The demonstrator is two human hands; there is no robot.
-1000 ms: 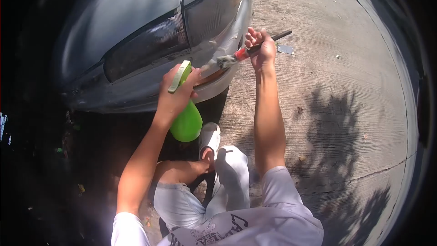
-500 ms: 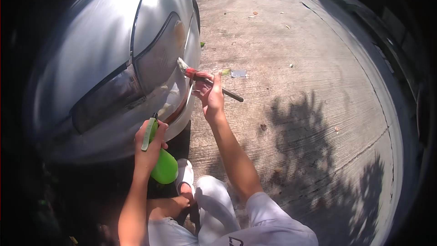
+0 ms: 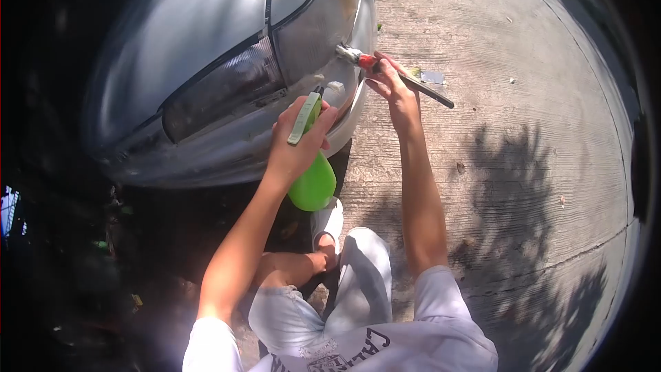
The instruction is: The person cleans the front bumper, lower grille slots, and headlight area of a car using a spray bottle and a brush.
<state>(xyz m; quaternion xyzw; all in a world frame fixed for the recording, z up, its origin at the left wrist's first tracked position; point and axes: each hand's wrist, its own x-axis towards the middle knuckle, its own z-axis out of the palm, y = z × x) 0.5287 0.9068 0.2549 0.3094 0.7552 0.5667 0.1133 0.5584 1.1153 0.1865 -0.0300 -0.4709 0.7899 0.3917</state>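
My left hand (image 3: 297, 139) is wrapped round the neck and trigger of a green spray bottle (image 3: 314, 186). Its dark nozzle points toward the car's front corner, just below the lamp. In my right hand (image 3: 399, 93) is a brush (image 3: 432, 92) with a dark handle and a red band, gripped between thumb and fingers. The pale, wet-looking bristles (image 3: 348, 52) are at the right edge of the lamp (image 3: 310, 31) and appear to touch it. The lamp has a ribbed clear section and an orange patch near its top.
The silver car (image 3: 206, 17) fills the upper left. A small grey flat piece (image 3: 432, 78) lies on the concrete ground (image 3: 482, 48) beyond my right hand. Scattered leaves and a tree's shadow (image 3: 509, 186) are on the right. My white shoe (image 3: 329, 217) is below the bottle.
The view has shifted, so the car appears farther right and higher. Relative to the car, the spray bottle has come closer to the lamp, and the brush has moved slightly down along its edge.
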